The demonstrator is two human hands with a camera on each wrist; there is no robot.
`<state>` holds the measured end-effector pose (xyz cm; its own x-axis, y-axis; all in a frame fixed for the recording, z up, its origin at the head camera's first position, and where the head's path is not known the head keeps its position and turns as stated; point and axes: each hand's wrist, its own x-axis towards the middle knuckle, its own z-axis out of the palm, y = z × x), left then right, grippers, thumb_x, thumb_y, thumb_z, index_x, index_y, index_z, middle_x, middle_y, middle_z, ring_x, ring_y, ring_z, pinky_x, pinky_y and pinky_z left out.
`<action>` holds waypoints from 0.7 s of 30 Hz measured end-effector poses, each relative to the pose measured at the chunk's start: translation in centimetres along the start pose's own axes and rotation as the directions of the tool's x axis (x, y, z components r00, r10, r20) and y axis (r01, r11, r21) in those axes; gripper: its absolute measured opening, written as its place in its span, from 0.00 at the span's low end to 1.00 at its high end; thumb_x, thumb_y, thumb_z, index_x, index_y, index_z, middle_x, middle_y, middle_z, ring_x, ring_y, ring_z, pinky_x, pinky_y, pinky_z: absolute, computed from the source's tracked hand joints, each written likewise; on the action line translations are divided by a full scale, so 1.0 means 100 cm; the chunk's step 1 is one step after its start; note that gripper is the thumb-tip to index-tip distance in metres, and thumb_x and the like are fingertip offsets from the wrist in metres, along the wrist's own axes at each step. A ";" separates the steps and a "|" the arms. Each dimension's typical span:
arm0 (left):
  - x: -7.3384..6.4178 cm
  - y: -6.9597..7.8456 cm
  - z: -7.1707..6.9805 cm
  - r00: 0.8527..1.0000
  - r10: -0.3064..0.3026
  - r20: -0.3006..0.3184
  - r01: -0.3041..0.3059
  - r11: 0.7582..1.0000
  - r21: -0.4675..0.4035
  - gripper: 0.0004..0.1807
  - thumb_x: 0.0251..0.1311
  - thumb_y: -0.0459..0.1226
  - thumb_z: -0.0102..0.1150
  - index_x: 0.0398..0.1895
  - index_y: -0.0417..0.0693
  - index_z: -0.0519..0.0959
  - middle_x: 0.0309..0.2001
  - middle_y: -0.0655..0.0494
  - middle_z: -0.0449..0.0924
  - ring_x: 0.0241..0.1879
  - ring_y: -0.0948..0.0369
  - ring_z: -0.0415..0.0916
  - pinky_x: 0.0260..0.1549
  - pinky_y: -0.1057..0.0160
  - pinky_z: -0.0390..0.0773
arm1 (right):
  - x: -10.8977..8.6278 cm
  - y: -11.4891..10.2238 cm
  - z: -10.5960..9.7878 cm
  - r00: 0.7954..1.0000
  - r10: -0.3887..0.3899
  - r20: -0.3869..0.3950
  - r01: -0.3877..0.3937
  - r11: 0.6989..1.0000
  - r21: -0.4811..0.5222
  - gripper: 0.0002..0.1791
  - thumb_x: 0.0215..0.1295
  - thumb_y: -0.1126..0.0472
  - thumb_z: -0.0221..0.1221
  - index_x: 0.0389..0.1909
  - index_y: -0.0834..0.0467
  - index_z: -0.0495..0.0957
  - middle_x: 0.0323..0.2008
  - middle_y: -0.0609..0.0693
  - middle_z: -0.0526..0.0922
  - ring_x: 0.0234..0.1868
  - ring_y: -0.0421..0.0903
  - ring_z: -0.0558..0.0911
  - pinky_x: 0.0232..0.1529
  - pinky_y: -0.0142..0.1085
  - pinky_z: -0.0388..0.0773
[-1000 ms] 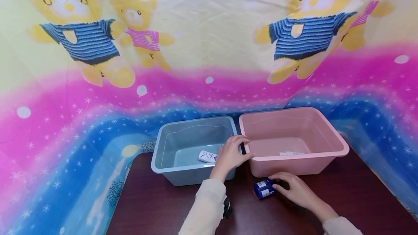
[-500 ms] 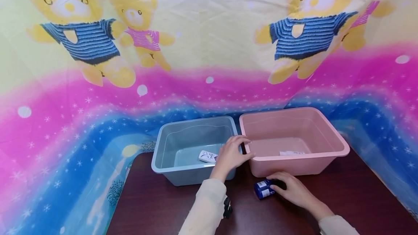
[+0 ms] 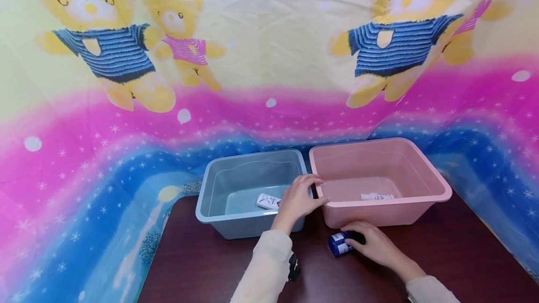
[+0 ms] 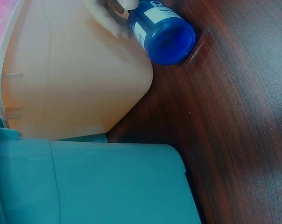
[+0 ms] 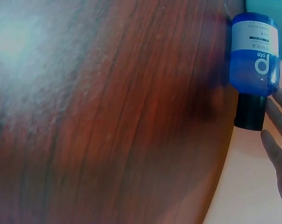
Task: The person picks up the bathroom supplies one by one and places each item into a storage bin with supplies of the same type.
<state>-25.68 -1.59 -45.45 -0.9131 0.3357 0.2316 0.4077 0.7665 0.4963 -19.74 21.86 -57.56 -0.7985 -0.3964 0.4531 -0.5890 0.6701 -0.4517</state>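
Observation:
My right hand (image 3: 375,243) holds a small blue bottle (image 3: 337,243) between thumb and fingers, in front of the pink bin. White labels and a black cap (image 5: 250,112) show on it in the right wrist view; its base faces left in the head view. The bottle lies sideways at the tabletop; whether it touches the wood is unclear. My left hand (image 3: 298,200) rests across the neighbouring rims of the grey-blue bin (image 3: 248,230) and the pink bin (image 3: 387,214), its fingers loosely curved. Only bits of its fingertips appear in the left wrist view.
A white item with dark print (image 3: 267,201) lies inside the grey-blue bin, partly behind my left hand. Another white item (image 3: 376,196) lies in the pink bin. Both bins stand at the back of the dark wooden table (image 3: 202,265), before a bear-printed cloth (image 3: 269,60).
My right hand has shifted slightly left, and its thumb lies farther over the bottle. The bottle has hardly moved. My left hand has stayed on the rims.

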 end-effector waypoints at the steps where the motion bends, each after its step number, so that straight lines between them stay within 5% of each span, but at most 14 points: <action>1: 0.000 0.000 0.000 1.000 -0.001 0.000 0.001 1.000 -0.001 0.29 0.49 0.66 0.55 0.54 0.70 0.75 0.59 0.73 0.66 0.63 0.65 0.59 0.56 0.47 0.65 | 0.001 -0.001 0.000 1.000 0.002 0.005 -0.002 1.000 0.000 0.18 0.47 0.61 0.70 0.42 0.50 0.82 0.42 0.42 0.81 0.47 0.43 0.78 0.48 0.39 0.70; 21: -0.001 0.000 0.000 1.000 -0.002 -0.001 0.002 1.000 -0.008 0.29 0.49 0.64 0.57 0.54 0.69 0.75 0.60 0.72 0.66 0.63 0.64 0.59 0.57 0.47 0.64 | 0.001 -0.005 0.010 1.000 0.009 0.019 -0.009 1.000 -0.003 0.21 0.43 0.60 0.72 0.42 0.49 0.82 0.41 0.41 0.80 0.45 0.42 0.77 0.47 0.41 0.71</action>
<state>-25.58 -1.62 -45.52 -0.9137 0.3341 0.2314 0.4063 0.7625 0.5035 -19.67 20.83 -58.03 -0.8061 -0.4020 0.4344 -0.5813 0.6755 -0.4537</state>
